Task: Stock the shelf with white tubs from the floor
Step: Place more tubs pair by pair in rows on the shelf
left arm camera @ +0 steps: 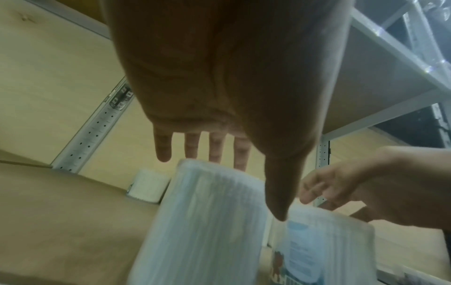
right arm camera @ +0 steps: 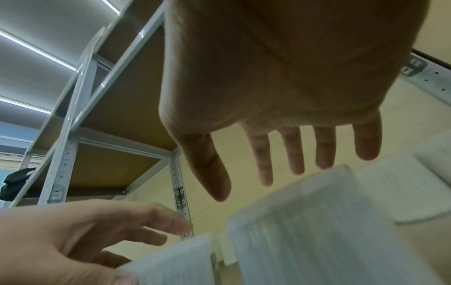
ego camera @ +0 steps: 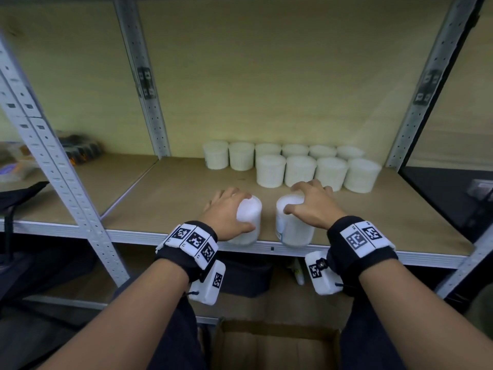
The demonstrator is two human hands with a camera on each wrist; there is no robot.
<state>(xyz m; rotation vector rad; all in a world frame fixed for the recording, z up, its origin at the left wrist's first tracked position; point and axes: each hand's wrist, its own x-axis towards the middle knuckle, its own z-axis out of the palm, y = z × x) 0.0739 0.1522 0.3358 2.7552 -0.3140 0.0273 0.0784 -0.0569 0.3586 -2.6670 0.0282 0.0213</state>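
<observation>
Two white ribbed tubs stand side by side at the front edge of the wooden shelf board [ego camera: 173,198]. My left hand [ego camera: 226,212] hovers over the left tub [ego camera: 250,217], thumb on its near side. In the left wrist view its fingers [left arm camera: 216,146] are straight and spread above that tub [left arm camera: 202,221]. My right hand [ego camera: 312,204] is spread over the right tub [ego camera: 293,231], which has a label. In the right wrist view its fingers [right arm camera: 292,154] stay straight, just above the tub [right arm camera: 317,231]. Neither hand grips anything.
Two rows of several white tubs [ego camera: 293,166] fill the back right of the shelf. Grey perforated uprights [ego camera: 53,166] frame the bay, and packaged goods [ego camera: 77,148] lie on the left shelf. An open cardboard box [ego camera: 274,348] sits on the floor between my legs.
</observation>
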